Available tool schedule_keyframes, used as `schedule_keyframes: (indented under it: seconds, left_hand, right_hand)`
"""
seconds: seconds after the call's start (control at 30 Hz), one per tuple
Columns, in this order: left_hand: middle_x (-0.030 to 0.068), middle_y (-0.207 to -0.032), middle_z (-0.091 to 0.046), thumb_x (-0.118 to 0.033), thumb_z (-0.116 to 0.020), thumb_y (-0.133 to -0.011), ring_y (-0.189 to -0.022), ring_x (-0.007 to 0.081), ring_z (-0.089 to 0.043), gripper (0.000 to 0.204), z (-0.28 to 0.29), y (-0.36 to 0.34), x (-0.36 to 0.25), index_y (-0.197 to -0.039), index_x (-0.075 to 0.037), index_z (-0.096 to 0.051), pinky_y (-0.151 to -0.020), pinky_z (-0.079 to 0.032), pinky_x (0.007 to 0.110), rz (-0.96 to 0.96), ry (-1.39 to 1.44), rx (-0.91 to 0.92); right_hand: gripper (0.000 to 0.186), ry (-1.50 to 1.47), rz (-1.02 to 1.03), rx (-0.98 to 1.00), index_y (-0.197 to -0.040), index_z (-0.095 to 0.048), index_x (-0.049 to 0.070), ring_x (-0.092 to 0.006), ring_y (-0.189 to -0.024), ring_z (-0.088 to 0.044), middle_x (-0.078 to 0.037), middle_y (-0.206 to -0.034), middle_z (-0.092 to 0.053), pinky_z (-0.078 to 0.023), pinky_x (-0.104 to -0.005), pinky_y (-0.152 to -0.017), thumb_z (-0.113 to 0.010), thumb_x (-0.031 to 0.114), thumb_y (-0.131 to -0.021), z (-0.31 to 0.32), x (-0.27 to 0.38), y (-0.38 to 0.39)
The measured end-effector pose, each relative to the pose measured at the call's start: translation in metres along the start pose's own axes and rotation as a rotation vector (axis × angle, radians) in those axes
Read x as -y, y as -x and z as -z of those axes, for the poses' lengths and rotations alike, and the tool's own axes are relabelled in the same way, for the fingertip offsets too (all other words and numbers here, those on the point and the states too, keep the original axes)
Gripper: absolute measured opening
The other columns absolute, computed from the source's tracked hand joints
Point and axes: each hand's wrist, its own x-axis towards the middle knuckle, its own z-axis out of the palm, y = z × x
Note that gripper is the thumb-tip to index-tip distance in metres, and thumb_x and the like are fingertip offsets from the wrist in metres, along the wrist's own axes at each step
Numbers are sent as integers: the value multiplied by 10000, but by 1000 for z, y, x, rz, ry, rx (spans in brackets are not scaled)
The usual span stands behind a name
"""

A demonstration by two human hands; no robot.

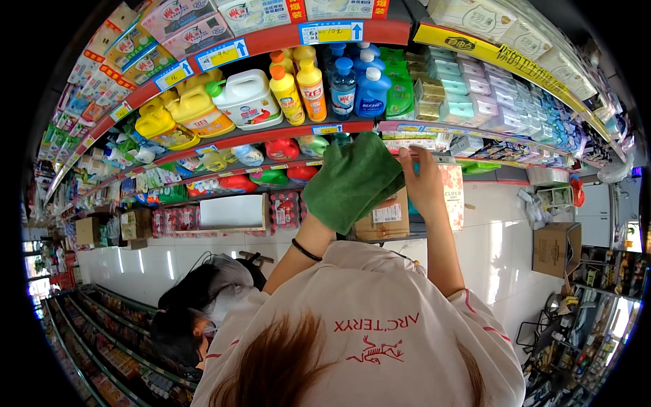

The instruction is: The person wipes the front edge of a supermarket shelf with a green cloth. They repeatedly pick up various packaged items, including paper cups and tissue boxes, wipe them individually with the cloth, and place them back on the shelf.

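Observation:
A dark green cloth (352, 183) drapes over my left hand (315, 234), hiding most of it; a black band circles that wrist. My right hand (422, 180) is at the cloth's right edge, fingers curved onto it. Both hands are just below a shelf edge (447, 129) lined with price tags. Above them stand yellow and orange bottles (298, 91), blue bottles (371, 91) and green packs (400, 95). Behind my hands, lower down, sit a cardboard box (380, 224) and a floral carton (451, 193).
A person with dark hair (193, 298) is low at my left, beside another shelving rack (95, 332). Pink-wrapped packs (285, 210) and an open white box (230, 210) line the shelf's foot. A large cardboard box (555, 249) stands on the floor at right.

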Motion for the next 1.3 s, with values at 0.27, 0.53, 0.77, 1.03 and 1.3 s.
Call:
schedule_keyframes:
  seconds: [0.27,0.53,0.77,1.03,1.3]
  left_hand:
    - [82,-1428,-531,-483,-577,-919,-1290,310,-530,614,-12,12,8,-1451,-200,-462,-1037,-418,598,-215,-196,-11]
    - [126,-1360,-589,-347,-548,-1006,-1177,278,-614,450,1,32,28,-1329,-36,-567,-1019,-490,438,1029,2340,47]
    - [53,-1272,-618,-103,-708,-920,-1150,167,-591,509,51,-8,8,-1382,-23,-509,-973,-488,332,972,1997,5]
    - [40,-1207,-627,-38,-698,-903,-1099,121,-588,466,31,-13,7,-1335,-18,-524,-933,-483,290,986,1657,-77]
    - [49,-1221,-602,7,-708,-879,-1087,134,-592,524,15,2,4,-1341,-16,-462,-944,-480,289,958,1462,-310]
  right_hand:
    - [241,-961,-172,227,-1212,-613,1,-107,-1017,-591,-16,-1071,-632,-492,-292,-877,-554,141,-1025,-18,-23,25]
    - [171,-1121,-206,160,-1101,-589,46,-52,-807,-580,25,-906,-625,-473,-220,-667,-555,199,-1033,20,14,21]
    - [411,-1362,-213,264,-1339,-522,57,-192,-1104,-629,-93,-1225,-640,-516,-364,-942,-473,347,-1052,52,21,-1]
    - [323,-1359,-379,342,-1274,-614,45,-236,-1150,-618,-80,-1238,-658,-470,-402,-1013,-602,206,-994,4,-35,13]
    - [232,-1103,-92,102,-1098,-692,63,-131,-1045,-595,-44,-1168,-646,-469,-289,-909,-728,20,-873,15,0,19]
